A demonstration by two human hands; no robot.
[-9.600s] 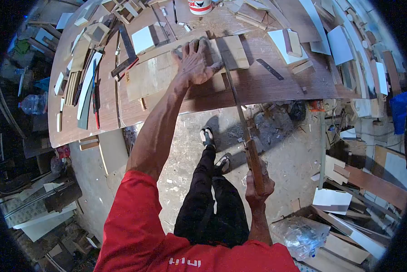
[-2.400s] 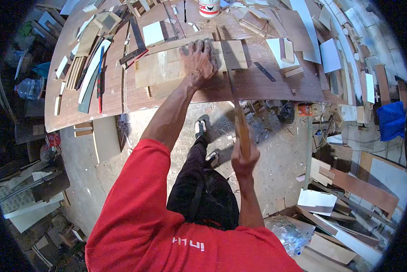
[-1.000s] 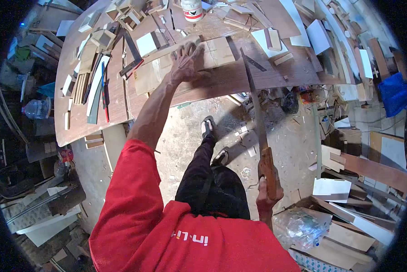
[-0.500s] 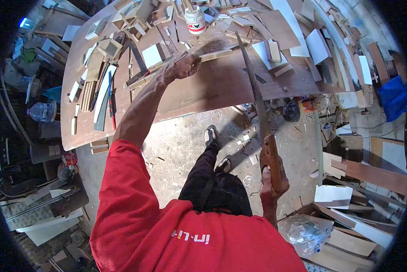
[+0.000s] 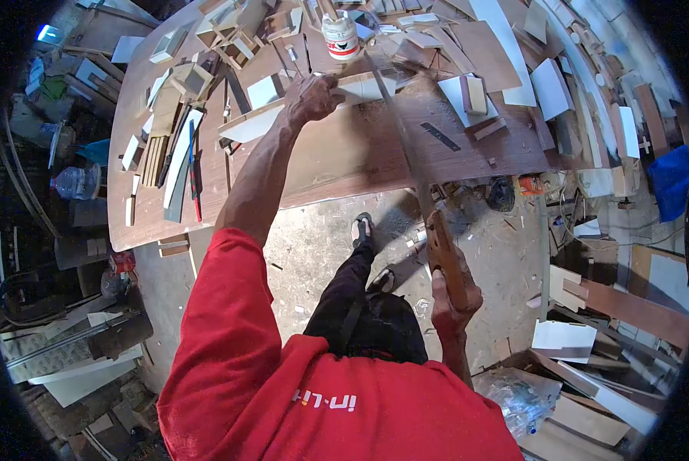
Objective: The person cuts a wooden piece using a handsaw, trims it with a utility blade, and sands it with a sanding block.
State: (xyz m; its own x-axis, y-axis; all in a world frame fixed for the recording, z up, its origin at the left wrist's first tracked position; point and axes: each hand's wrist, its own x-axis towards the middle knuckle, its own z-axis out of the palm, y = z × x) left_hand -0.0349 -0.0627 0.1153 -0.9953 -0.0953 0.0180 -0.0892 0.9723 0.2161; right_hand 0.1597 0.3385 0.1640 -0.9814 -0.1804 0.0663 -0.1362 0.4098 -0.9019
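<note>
My left hand [image 5: 312, 98] grips the upper edge of a long pale wooden board [image 5: 260, 124], which is tilted up on the brown worktable [image 5: 306, 170]. Its fingers are closed over the board near the middle. Low on the right, my right hand [image 5: 456, 298] is wrapped round the brown wooden handle of a handsaw [image 5: 407, 146]. The saw's blade reaches up over the table's front edge, and its far end is beside the board's right part. A dark flat metal strip [image 5: 440, 137] lies on the table to the right of the blade.
Behind the board stands a white tub [image 5: 340, 37]. Wood strips and a red-and-black tool [image 5: 195, 173] lie at the table's left. White and brown offcuts [image 5: 473, 96] are at the right. Below right, a clear plastic bag [image 5: 517, 399] sits among scrap boards on the floor.
The board, flat under my spread left hand a second ago, is now tilted up with my fingers closed on its edge. The saw came away to the right, then moved back left toward the board.
</note>
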